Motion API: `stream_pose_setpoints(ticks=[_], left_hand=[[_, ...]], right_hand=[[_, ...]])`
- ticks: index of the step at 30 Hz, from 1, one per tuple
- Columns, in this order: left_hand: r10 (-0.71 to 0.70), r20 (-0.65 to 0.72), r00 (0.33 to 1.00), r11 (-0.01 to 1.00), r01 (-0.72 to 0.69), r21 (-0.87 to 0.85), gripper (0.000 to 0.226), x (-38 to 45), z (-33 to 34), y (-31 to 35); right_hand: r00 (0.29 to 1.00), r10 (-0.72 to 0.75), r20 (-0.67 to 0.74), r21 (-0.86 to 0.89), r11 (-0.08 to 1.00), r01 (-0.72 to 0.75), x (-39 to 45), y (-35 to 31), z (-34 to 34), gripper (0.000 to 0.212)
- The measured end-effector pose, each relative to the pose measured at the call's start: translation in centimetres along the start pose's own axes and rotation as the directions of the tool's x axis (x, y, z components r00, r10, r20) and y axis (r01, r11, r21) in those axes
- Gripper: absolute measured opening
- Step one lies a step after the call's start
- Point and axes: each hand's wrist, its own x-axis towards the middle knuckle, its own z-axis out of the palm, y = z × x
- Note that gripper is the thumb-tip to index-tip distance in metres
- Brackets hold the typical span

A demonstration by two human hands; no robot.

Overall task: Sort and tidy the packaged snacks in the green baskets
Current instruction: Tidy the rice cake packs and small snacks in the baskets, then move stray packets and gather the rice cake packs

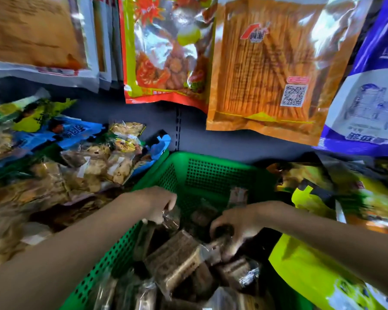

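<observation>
A green perforated basket [213, 173] stands in the middle, holding several brown snack bars in clear wrappers [177, 258]. My left hand [157, 204] reaches over the basket's left rim and pinches the clear wrapper of one brown bar [171, 217]. My right hand [238, 222] is curled over another wrapped brown bar [213, 249] lower in the basket and grips it. The basket's far half is mostly bare, with a few bars leaning near the back.
Clear bags of biscuits and blue packets [87, 157] pile up to the left. Yellow-green bags [311, 265] crowd the right side. Large hanging bags, one orange with sticks [267, 68] and one red-bordered [168, 48], hang close above the basket.
</observation>
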Motion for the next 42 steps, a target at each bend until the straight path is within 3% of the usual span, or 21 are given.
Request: stream_pose_setpoints(ticks=[4,7,10,13,15,19,23,26,28,32,35,37,40,42], left_hand=[[0.003,-0.063,0.998,0.998,-0.007,-0.069,0.028,0.3,0.8,-0.3],[-0.015,-0.128,0.992,0.991,-0.002,-0.131,0.028,0.1,1.0,-0.7],[-0.024,-0.154,0.988,0.959,-0.021,-0.284,0.016,-0.8,0.7,-0.7],[-0.044,0.106,0.993,0.908,0.084,-0.411,0.049,-2.8,0.2,0.4],[0.019,0.255,0.967,0.905,0.092,-0.414,0.065,-4.1,0.2,1.1],[0.04,0.369,0.928,0.983,0.029,-0.179,0.093,-4.8,1.7,1.3],[0.031,0.174,0.984,0.993,-0.011,-0.114,0.089,-3.6,3.5,0.6],[-0.021,0.019,1.0,0.998,0.022,-0.06,0.08,-2.3,4.3,0.0],[-0.046,-0.059,0.997,0.996,0.042,-0.073,0.067,-1.4,3.9,0.1],[-0.101,-0.259,0.96,0.99,0.072,-0.119,0.043,0.6,3.2,1.0],[-0.252,-0.499,0.829,0.924,0.053,-0.377,0.042,1.6,2.9,2.1],[-0.318,-0.551,0.772,0.852,-0.022,-0.523,0.063,1.6,2.6,2.7],[-0.178,-0.428,0.886,0.866,-0.066,-0.496,0.09,0.1,2.5,2.5],[-0.084,-0.377,0.922,0.92,-0.074,-0.385,0.075,-1.9,3.0,1.9]], right_hand=[[0.986,0.008,-0.165,-0.009,1.0,-0.009,0.4,1.1,0.2,0.053],[0.927,0.083,-0.366,0.0,0.996,-0.089,0.6,1.9,-0.4,0.051],[0.818,0.26,-0.513,0.248,0.957,-0.148,1.2,2.6,-1.9,0.043],[0.62,0.515,-0.592,0.551,0.82,-0.155,2.9,3.5,-2.8,0.046],[0.557,0.605,-0.568,0.689,0.721,-0.081,4.0,3.6,-2.5,0.05],[0.674,0.503,-0.541,0.605,0.79,-0.105,4.3,2.2,-2.0,0.039],[0.798,0.323,-0.509,0.593,0.804,0.053,1.5,0.8,-2.4,0.027],[0.888,0.14,-0.439,0.219,0.975,-0.045,-2.1,0.6,-2.3,0.023],[0.949,0.093,-0.302,0.068,0.995,-0.076,-4.0,1.1,-1.8,0.024],[0.99,0.052,-0.134,0.24,0.971,-0.018,-5.4,0.6,-1.2,0.055],[0.996,0.034,0.078,0.086,0.995,-0.041,-3.9,-1.2,0.0,0.069],[0.991,0.044,0.128,-0.006,0.999,-0.044,-2.4,-2.1,1.1,0.066],[0.997,0.052,0.053,0.024,0.998,-0.053,-1.7,-2.1,1.2,0.045],[0.996,0.088,-0.015,0.025,0.996,-0.087,-2.0,-2.0,0.7,0.049]])
